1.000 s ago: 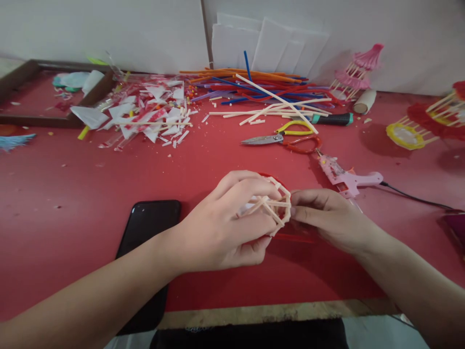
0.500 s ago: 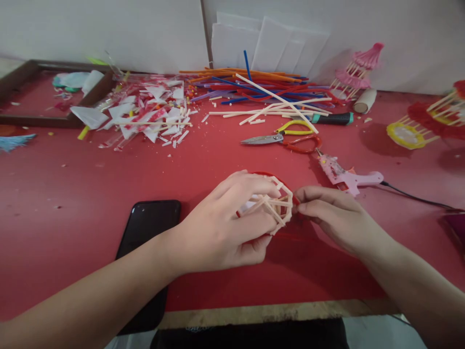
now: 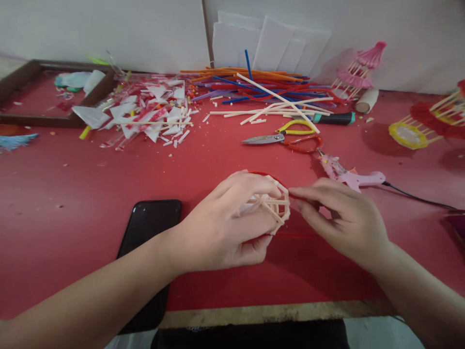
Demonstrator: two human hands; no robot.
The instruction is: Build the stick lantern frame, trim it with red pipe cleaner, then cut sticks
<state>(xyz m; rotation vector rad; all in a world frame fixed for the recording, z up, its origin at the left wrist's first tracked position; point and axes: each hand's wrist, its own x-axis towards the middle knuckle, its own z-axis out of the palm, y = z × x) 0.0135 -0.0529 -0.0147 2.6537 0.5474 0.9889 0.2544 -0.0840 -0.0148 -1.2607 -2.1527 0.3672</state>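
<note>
My left hand [image 3: 228, 223] is wrapped over a small round frame of pale sticks [image 3: 284, 206], holding it just above the red tabletop. Crossed sticks show at the frame's middle, and the hand hides its left part. A thin red strip [image 3: 262, 173] curves along the frame's upper edge; it looks like a pipe cleaner. On the frame's right side, my right hand [image 3: 341, 218] has its forefinger stretched to the red strip. Its thumb is apart from the forefinger, with a gap between them. The other fingers are partly hidden.
A black phone [image 3: 150, 223] lies under my left forearm. Beyond the hands are scissors [image 3: 263, 139], a pink glue gun [image 3: 358, 179] with a cord, a cutter [image 3: 336, 118], coloured strips [image 3: 250, 87], a scrap pile [image 3: 148, 109] and a stick model [image 3: 409, 134].
My right thumb and forefinger have parted from a pinch beside the frame. The forefinger has moved slightly up and left along the frame's edge. My left hand stays nearly still.
</note>
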